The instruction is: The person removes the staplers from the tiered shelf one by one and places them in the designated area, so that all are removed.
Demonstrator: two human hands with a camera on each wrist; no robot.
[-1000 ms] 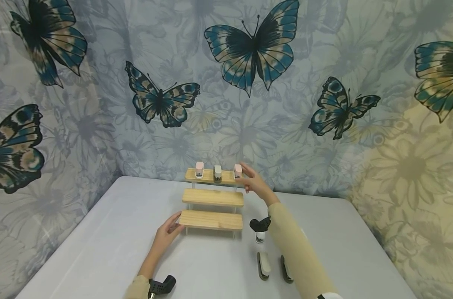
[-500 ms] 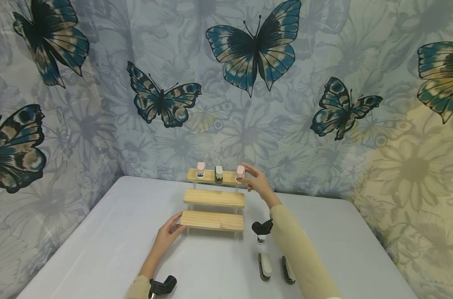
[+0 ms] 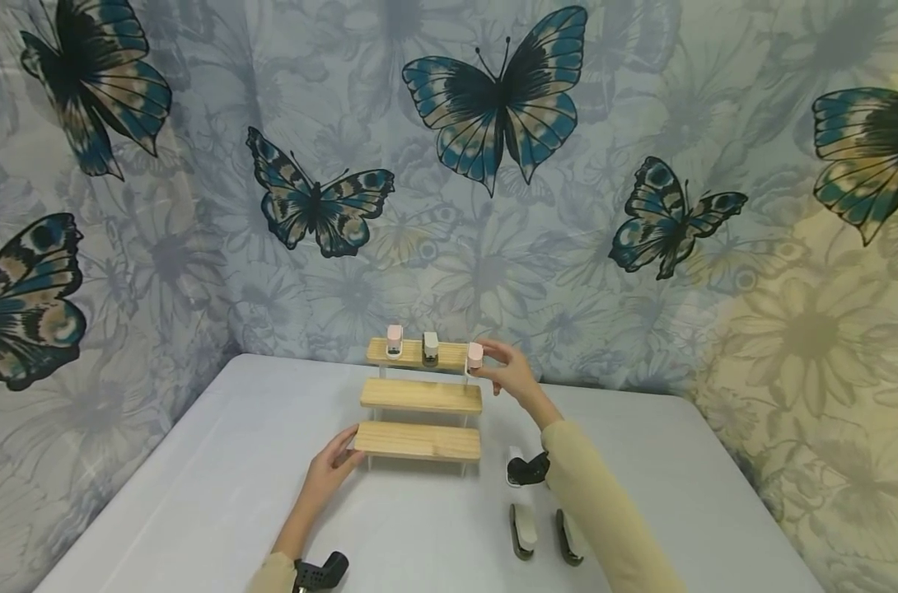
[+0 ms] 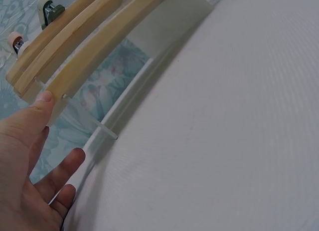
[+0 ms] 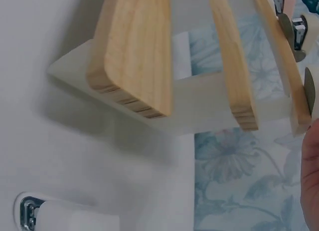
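Observation:
A three-tier wooden shelf stand [image 3: 419, 441] stands on the table. My left hand [image 3: 329, 473] holds the left end of its lowest board, the thumb [image 4: 45, 97] on the board's corner and other fingers spread below in the left wrist view. My right hand [image 3: 514, 375] pinches a small pink stapler [image 3: 475, 356] at the right end of the top board. Only part of that stapler [image 5: 314, 91] shows at the right wrist view's edge. Further left on the top board stand another pink stapler [image 3: 395, 338] and a cream one with a dark base [image 3: 430, 347].
On the table right of the stand lie two cream staplers with dark bases, a nearer-left one [image 3: 523, 529] and one partly under the right sleeve [image 3: 570, 537]. A white stapler [image 5: 75, 218] sits behind them, partly hidden by the black wrist device [image 3: 529, 469] in the head view.
My right hand has drawn the pink stapler slightly toward me at the top board's right end. The right forearm has come a little lower; the left hand stays at the lowest board.

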